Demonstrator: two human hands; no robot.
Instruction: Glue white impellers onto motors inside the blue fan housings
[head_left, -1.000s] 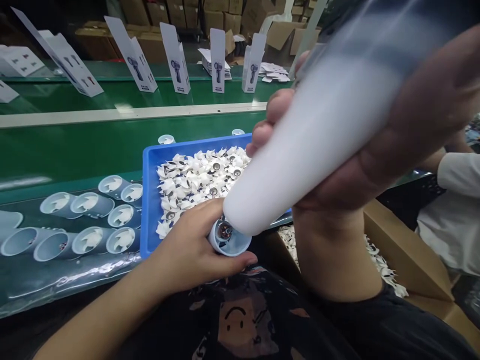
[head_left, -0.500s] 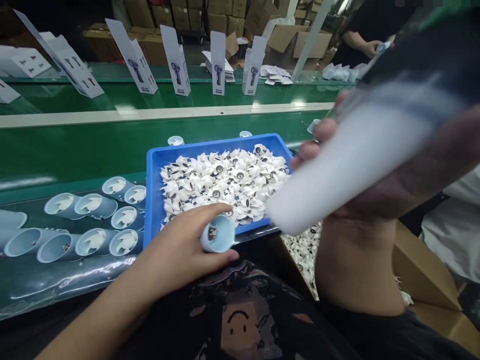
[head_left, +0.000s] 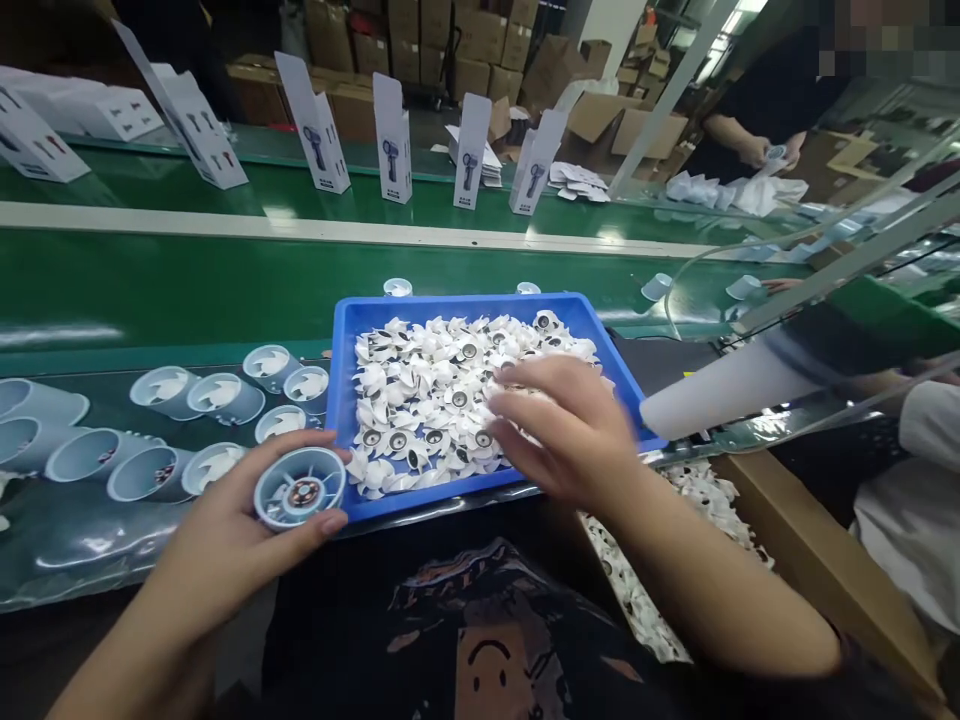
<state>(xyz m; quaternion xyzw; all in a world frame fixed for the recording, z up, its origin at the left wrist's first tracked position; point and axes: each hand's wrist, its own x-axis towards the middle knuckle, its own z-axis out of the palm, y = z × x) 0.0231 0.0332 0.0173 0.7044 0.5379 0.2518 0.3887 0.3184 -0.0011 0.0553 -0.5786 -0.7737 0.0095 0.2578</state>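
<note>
The left hand (head_left: 226, 520) hugs a cup (head_left: 300, 492) by the tray's left edge (head_left: 341, 375). A gap away, the right hand (head_left: 574, 430) bends loosely over fans (head_left: 420, 378), hold unclear.

The right hand (head_left: 566, 425) has let go of the white tube (head_left: 727, 385), now by the tray's (head_left: 457, 302) right side! That hand has swung over the white fan blades (head_left: 420, 380), fingers loosely spread. The left hand (head_left: 240, 515) has shifted the cup (head_left: 328, 488) to the tray's front left corner, mouth tipped up, copper coil (head_left: 304, 491) showing full-face.
</note>
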